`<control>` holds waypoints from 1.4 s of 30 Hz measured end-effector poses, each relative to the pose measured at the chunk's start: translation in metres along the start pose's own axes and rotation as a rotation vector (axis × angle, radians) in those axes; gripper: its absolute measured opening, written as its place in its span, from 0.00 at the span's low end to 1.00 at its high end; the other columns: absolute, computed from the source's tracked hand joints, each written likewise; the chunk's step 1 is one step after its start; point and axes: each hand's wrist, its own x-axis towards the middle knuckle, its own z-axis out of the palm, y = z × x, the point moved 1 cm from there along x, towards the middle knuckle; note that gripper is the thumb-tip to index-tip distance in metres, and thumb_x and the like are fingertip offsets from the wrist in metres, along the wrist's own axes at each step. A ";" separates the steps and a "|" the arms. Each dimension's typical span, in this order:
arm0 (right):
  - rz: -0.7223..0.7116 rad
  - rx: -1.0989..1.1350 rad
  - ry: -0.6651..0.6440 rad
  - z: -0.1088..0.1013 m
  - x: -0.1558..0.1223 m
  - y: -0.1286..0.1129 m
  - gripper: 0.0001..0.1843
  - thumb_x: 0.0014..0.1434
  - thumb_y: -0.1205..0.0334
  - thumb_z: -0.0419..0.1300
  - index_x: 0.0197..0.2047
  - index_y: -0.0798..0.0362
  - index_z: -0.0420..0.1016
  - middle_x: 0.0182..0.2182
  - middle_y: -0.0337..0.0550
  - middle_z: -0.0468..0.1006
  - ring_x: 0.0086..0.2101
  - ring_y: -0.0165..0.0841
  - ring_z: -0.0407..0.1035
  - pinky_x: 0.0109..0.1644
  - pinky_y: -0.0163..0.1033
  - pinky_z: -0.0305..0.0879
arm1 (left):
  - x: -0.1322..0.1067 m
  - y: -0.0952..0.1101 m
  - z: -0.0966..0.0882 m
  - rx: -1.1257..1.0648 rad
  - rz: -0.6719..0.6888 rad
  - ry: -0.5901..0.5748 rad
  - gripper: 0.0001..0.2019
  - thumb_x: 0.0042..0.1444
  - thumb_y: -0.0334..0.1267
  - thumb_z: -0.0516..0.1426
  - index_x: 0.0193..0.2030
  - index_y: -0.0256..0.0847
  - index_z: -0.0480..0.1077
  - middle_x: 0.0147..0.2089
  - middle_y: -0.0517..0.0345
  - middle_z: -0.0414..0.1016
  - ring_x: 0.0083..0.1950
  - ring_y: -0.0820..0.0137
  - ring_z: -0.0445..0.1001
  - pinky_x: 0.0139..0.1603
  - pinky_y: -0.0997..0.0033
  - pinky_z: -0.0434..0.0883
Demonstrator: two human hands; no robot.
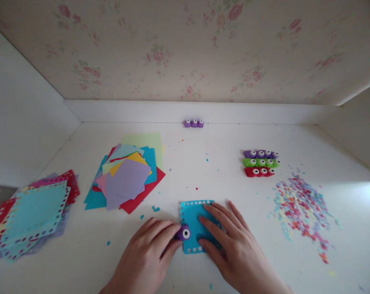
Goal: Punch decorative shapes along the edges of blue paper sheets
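A blue paper square [192,216] with punched holes along its edges lies on the white table near me. My right hand [230,245] rests flat on it, fingers spread, holding it down. My left hand [148,255] grips a small purple paper punch [184,232] at the sheet's left edge, fingers curled round it.
A loose stack of coloured paper squares [126,177] lies at the middle left, and punched sheets [31,216] at the far left. Rows of purple, green and red punches [261,162] stand at the right, more purple punches [193,123] at the back. Confetti [301,208] is scattered at the right.
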 end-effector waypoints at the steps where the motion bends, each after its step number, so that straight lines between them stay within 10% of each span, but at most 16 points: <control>1: -0.001 -0.004 -0.002 0.000 0.000 0.000 0.21 0.65 0.55 0.60 0.61 0.43 0.71 0.60 0.45 0.72 0.60 0.47 0.65 0.66 0.67 0.56 | 0.000 0.000 0.000 0.002 0.000 -0.001 0.08 0.67 0.36 0.56 0.51 0.42 0.72 0.45 0.53 0.80 0.44 0.63 0.77 0.48 0.61 0.77; 17: -0.001 -0.005 -0.005 0.001 0.000 0.000 0.20 0.66 0.54 0.59 0.61 0.42 0.70 0.59 0.44 0.73 0.59 0.47 0.65 0.64 0.68 0.58 | 0.003 0.005 -0.012 -0.026 -0.118 -0.052 0.15 0.62 0.41 0.60 0.55 0.46 0.72 0.52 0.52 0.75 0.51 0.61 0.76 0.52 0.61 0.76; 42: 0.125 0.162 0.014 -0.003 -0.002 -0.011 0.16 0.64 0.53 0.61 0.54 0.43 0.77 0.59 0.47 0.73 0.60 0.45 0.64 0.68 0.65 0.48 | 0.041 0.015 -0.006 0.025 -0.243 -0.304 0.08 0.60 0.33 0.57 0.29 0.42 0.71 0.36 0.58 0.69 0.37 0.68 0.73 0.38 0.70 0.67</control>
